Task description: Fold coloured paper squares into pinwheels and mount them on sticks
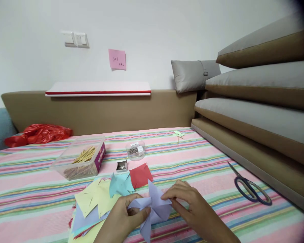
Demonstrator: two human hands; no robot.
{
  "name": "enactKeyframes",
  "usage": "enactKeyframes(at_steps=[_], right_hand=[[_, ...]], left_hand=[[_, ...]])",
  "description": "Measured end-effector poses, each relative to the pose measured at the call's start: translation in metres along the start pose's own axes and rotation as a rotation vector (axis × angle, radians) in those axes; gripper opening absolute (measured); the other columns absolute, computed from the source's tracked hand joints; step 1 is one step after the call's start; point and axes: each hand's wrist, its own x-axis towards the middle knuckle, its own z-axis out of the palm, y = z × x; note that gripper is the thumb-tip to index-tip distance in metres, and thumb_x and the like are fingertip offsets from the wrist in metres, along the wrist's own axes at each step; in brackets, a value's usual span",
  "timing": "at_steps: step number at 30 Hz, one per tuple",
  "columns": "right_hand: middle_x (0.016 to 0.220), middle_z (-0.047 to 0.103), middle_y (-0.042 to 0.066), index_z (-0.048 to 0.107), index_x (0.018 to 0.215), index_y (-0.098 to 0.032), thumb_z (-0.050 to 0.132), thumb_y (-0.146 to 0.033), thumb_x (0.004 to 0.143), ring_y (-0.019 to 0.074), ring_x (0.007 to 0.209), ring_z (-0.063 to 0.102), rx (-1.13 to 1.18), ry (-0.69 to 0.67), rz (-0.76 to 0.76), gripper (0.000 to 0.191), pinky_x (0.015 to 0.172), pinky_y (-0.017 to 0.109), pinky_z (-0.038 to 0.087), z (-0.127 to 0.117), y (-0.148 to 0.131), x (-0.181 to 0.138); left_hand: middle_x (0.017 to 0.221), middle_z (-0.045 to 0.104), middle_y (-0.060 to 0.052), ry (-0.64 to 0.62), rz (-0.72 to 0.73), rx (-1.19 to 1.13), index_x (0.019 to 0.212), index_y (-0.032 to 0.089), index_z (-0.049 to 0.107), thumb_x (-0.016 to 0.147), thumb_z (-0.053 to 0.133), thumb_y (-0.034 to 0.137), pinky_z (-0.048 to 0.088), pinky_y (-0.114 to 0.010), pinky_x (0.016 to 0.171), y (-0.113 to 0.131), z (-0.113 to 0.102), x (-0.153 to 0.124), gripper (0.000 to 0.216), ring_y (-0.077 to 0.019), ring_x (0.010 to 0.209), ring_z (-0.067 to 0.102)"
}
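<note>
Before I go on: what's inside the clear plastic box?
The clear plastic box holds thin, light-brown sticks, with more visible through its front wall. Sticks cover whatever lies beneath them, and the purple label hides what is directly behind it.

Matt, smooth paper is making up the lilac pinwheel (157, 211), and woven fabric is showing in the striped cloth (182, 162)! By its far-left corner, red plastic (49, 132) is gleaming, crinkled. The clear plastic box (66, 158) is shining; its wooden sticks (84, 155) are looking dull. Near the right edge, scissors (241, 176) are showing metal blades (233, 169).
</note>
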Motion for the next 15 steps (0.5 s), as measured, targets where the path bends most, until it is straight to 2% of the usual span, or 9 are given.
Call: enactKeyframes(at_steps=[4, 8, 10, 13, 15], right_hand=[[0.092, 0.068, 0.0, 0.075, 0.096, -0.031, 0.062, -0.023, 0.094, 0.0192, 0.095, 0.061, 0.122, -0.072, 0.111, 0.016, 0.085, 0.032, 0.048, -0.002, -0.005, -0.003], [0.113, 0.054, 0.005, 0.077, 0.093, -0.028, 0.062, -0.032, 0.094, 0.0196, 0.105, 0.058, 0.239, -0.136, 0.139, 0.016, 0.083, 0.029, 0.053, -0.001, -0.012, -0.003], [0.122, 0.048, 0.006, 0.078, 0.092, -0.029, 0.062, -0.035, 0.094, 0.0202, 0.113, 0.055, 0.224, -0.156, 0.14, 0.017, 0.092, 0.031, 0.052, 0.002, -0.014, -0.003], [0.137, 0.046, 0.004, 0.078, 0.096, -0.032, 0.065, -0.037, 0.093, 0.0225, 0.131, 0.047, 0.178, -0.17, 0.102, 0.015, 0.112, 0.038, 0.038, 0.01, -0.015, 0.0], [0.152, 0.036, 0.002, 0.078, 0.097, -0.033, 0.066, -0.036, 0.092, 0.0252, 0.139, 0.041, 0.167, -0.144, 0.09, 0.014, 0.116, 0.041, 0.034, 0.018, -0.015, 0.002]], left_hand=[[0.066, 0.045, 0.004, -0.061, -0.019, 0.009, 0.098, 0.016, 0.071, 0.085, 0.066, 0.047, 0.025, -0.025, 0.054, 0.003, -0.003, -0.006, 0.034, -0.0124, 0.059, 0.033], [0.065, 0.042, 0.005, -0.075, -0.043, 0.07, 0.095, 0.016, 0.071, 0.085, 0.067, 0.043, 0.026, -0.025, 0.055, 0.001, -0.006, -0.009, 0.029, -0.0131, 0.06, 0.034], [0.064, 0.042, 0.005, -0.072, -0.043, 0.07, 0.095, 0.016, 0.071, 0.085, 0.067, 0.042, 0.027, -0.025, 0.055, 0.0, -0.005, -0.009, 0.028, -0.0132, 0.061, 0.035], [0.067, 0.047, 0.004, -0.056, -0.028, 0.051, 0.094, 0.016, 0.07, 0.085, 0.065, 0.038, 0.029, -0.025, 0.056, 0.002, -0.002, -0.006, 0.024, -0.0135, 0.062, 0.037], [0.067, 0.047, 0.004, -0.035, -0.011, 0.052, 0.09, 0.016, 0.069, 0.085, 0.063, 0.033, 0.028, -0.025, 0.055, 0.004, 0.0, -0.005, 0.019, -0.013, 0.061, 0.037]])
